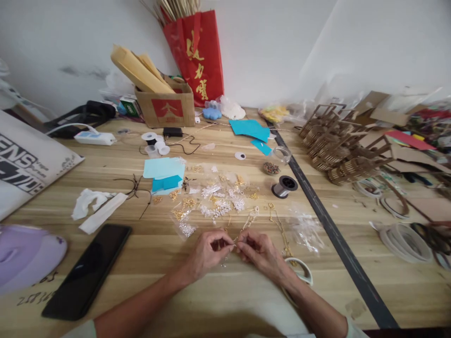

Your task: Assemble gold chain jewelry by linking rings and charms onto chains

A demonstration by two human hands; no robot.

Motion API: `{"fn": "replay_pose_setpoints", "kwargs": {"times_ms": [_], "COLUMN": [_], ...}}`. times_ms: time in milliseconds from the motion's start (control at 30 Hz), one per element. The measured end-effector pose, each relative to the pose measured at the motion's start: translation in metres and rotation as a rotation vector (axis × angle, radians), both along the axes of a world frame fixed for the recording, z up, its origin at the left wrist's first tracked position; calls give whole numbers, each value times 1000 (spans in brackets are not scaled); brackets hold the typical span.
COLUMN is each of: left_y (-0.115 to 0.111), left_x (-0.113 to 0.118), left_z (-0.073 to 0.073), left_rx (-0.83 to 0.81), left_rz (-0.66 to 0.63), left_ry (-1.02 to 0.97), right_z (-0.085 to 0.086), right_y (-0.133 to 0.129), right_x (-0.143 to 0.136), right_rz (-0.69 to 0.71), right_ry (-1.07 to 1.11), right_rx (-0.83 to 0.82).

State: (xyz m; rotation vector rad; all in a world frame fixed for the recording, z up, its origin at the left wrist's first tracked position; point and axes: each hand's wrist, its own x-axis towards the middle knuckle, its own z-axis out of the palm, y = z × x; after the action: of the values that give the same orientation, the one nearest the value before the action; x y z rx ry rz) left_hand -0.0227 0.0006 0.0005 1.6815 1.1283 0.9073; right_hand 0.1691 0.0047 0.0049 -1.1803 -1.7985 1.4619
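Note:
My left hand (212, 251) and my right hand (259, 251) meet near the front of the table, thumb and forefinger of each pinched together. A thin silvery chain (251, 217) runs from the table into the pinch between them, and a small bit dangles below the fingertips. The exact part each hand grips is too small to make out. To the right of my right hand lies a gold chain (280, 225). A pale bangle (299, 268) shows at my right wrist. Just beyond the hands are small bags and piles of silver findings (218, 208) and gold findings (188, 203).
A spool of wire (284, 186), a dish of beads (271, 168) and clear bags (306, 230) lie to the right. Blue cards (164, 168) and a black phone (88, 270) are left. Woven wooden baskets (338, 141) crowd the right; a cardboard box (165, 105) stands behind.

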Motion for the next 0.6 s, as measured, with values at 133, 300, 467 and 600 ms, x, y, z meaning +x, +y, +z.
{"fn": "replay_pose_setpoints", "kwargs": {"times_ms": [133,300,467,600], "left_y": [2,3,2,1], "left_x": [-2,-2,-1,-1], "left_z": [3,4,-1,1], "left_rx": [-25,-12,-23,-30], "left_rz": [1,-4,15,9], "left_ry": [11,15,-12,-9], "right_z": [4,4,4,4], "right_y": [0,-1,-1,-1], "right_x": [-1,-1,-2,-3], "right_rz": [0,-1,-5,-9], "right_ry": [3,22,38,46], "right_rx": [14,17,4,24]}}
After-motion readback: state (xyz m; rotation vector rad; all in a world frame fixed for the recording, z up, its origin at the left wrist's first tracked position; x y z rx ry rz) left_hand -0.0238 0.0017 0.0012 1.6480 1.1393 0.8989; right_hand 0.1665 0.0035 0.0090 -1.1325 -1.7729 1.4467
